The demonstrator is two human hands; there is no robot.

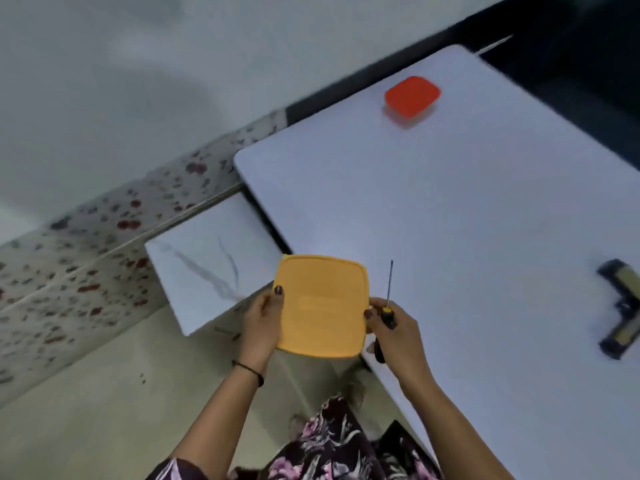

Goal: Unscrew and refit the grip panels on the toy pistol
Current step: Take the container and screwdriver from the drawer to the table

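A square yellow-orange container (322,306) with its lid on hangs over the near left edge of the white table (450,220), held from both sides. My left hand (261,323) grips its left edge, thumb on the lid. My right hand (394,337) holds its right edge and also grips a screwdriver (388,299) with a black and yellow handle, the shaft pointing away from me. The black and tan toy pistol (623,310) lies on the table at the far right, apart from both hands.
A red lidded container (412,97) sits near the table's far edge. A small white marbled surface (211,258) stands lower, left of the table, against a speckled tiled wall. The floor lies below my arms.
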